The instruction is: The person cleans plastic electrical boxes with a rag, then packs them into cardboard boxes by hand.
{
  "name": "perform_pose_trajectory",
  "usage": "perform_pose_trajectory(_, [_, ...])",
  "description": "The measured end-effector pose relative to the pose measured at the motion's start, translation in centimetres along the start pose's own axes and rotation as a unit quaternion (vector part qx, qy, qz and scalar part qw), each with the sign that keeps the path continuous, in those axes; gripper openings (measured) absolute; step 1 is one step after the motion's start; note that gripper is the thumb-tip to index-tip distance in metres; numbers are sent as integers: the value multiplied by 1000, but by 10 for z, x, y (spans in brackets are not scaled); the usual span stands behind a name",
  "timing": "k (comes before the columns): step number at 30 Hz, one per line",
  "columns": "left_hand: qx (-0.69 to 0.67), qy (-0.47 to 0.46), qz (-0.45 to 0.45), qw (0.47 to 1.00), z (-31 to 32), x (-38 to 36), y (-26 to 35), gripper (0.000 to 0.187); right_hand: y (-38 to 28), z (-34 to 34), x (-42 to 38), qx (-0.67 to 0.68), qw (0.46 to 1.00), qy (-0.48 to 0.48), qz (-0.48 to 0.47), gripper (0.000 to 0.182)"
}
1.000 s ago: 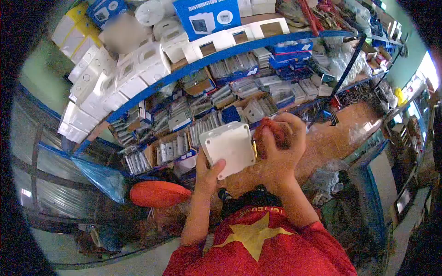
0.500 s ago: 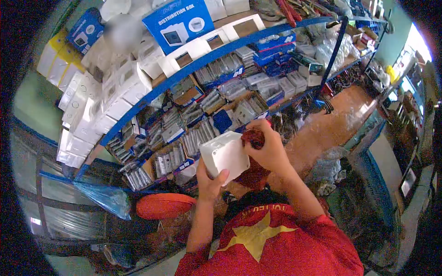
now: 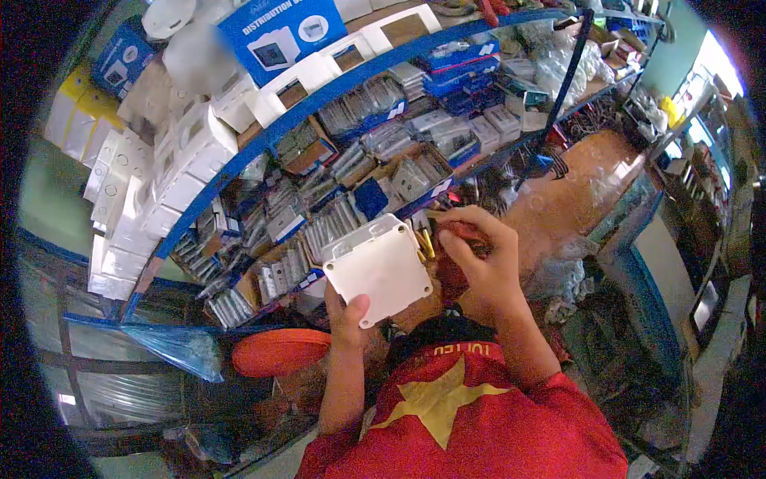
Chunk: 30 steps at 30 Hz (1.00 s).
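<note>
A white square plastic junction box with holes at its corners is held up in front of my chest. My left hand is closed around its lower left edge, with the thumb on the near face. The broad flat side is turned towards me, and the far edge looks pale and partly see-through. My right hand is just right of the box, apart from it. Its fingers are curled on a dark red crumpled cloth, partly hidden by the hand. Small yellow pieces show between the box and the cloth.
A blue-edged shelf curves ahead, with packed small goods in cartons below. White boxes and a blue distribution box carton stand on top. An orange-red round seat is at the lower left.
The box has turned from showing its hollow inside to showing a flat face. My right hand has moved right, away from the box, with the cloth. The view has shifted slightly.
</note>
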<state>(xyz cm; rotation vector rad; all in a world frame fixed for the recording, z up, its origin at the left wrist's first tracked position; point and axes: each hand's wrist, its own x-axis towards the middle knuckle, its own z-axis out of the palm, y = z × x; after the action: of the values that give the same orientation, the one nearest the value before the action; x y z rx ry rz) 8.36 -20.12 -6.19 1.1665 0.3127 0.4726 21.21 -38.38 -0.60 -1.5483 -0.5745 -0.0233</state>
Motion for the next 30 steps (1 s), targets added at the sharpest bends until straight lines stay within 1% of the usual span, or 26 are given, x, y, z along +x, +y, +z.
perform_pose_trajectory(3, [80, 0, 12, 997, 7, -3, 9, 87, -16, 8, -2, 95, 994, -18, 49, 23])
perform_pose_trajectory(4, [104, -14, 28, 994, 8, -3, 9, 88, -27, 8, 1, 103, 991, -31, 78, 21])
perform_pose_trajectory(6, [152, -43, 59, 986, 8, -4, 10, 90, -12, 9, 4, 103, 983, -74, 135, 21])
perform_pose_trajectory(7, [155, -49, 67, 984, 9, -2, 11, 89, -5, 9, 8, 103, 977, -95, 162, 21])
perform_pose_trajectory(8, [157, -54, 77, 983, 10, 0, 12, 89, -3, 7, 12, 64, 980, -119, 147, 22])
perform_pose_trajectory(11, [201, -78, 93, 972, 5, 4, 17, 85, 8, 2, 17, 101, 962, -171, 187, 20])
perform_pose_trajectory(12, [221, -86, 98, 966, 4, 6, 18, 84, 11, 7, 15, 111, 966, -142, 183, 22])
perform_pose_trajectory(14, [230, -80, 106, 964, 1, 6, 16, 80, 39, 20, 3, 130, 968, -86, 198, 21])
perform_pose_trajectory(15, [234, -78, 111, 963, -1, 8, 16, 78, 40, 24, 4, 141, 967, -58, 204, 21])
perform_pose_trajectory(16, [272, -86, 107, 953, -2, 9, 18, 77, 35, 19, 7, 98, 972, -98, 190, 19])
perform_pose_trajectory(18, [344, -100, 96, 929, -5, 11, 19, 76, 27, 25, 3, -34, 990, -45, 132, 17])
perform_pose_trajectory(19, [363, -84, 106, 922, -7, 11, 13, 75, 25, 28, 2, -99, 990, -18, 103, 16])
perform_pose_trajectory(20, [383, -69, 115, 914, -11, 12, 1, 75, 29, 26, 4, -107, 992, -14, 70, 17])
perform_pose_trajectory(21, [402, -52, 126, 905, -12, 14, -7, 74, 28, 24, 6, -89, 995, 32, 44, 16])
perform_pose_trajectory(22, [439, -38, 144, 886, -12, 14, -13, 78, 25, 20, 10, -71, 994, 76, 17, 15])
perform_pose_trajectory(23, [431, -54, 151, 888, -13, 13, -16, 79, 20, 17, 11, -51, 992, 117, -6, 15])
perform_pose_trajectory(25, [415, -90, 160, 891, -1, 13, -7, 83, -7, 1, 18, 38, 989, 134, 52, 12])
perform_pose_trajectory(26, [416, -115, 115, 895, -4, 16, -11, 90, -6, -3, 21, 208, 969, 97, 93, 15])
perform_pose_trajectory(28, [427, -131, 143, 883, -3, 19, -17, 90, -12, 6, 18, 240, 965, -41, 100, 24])
perform_pose_trajectory(29, [433, -142, 160, 876, -2, 22, -19, 91, -14, 14, 16, 101, 988, -110, 41, 28])
perform_pose_trajectory(30, [442, -149, 158, 870, 0, 21, -13, 91, -16, 22, 15, -33, 986, -160, -34, 33])
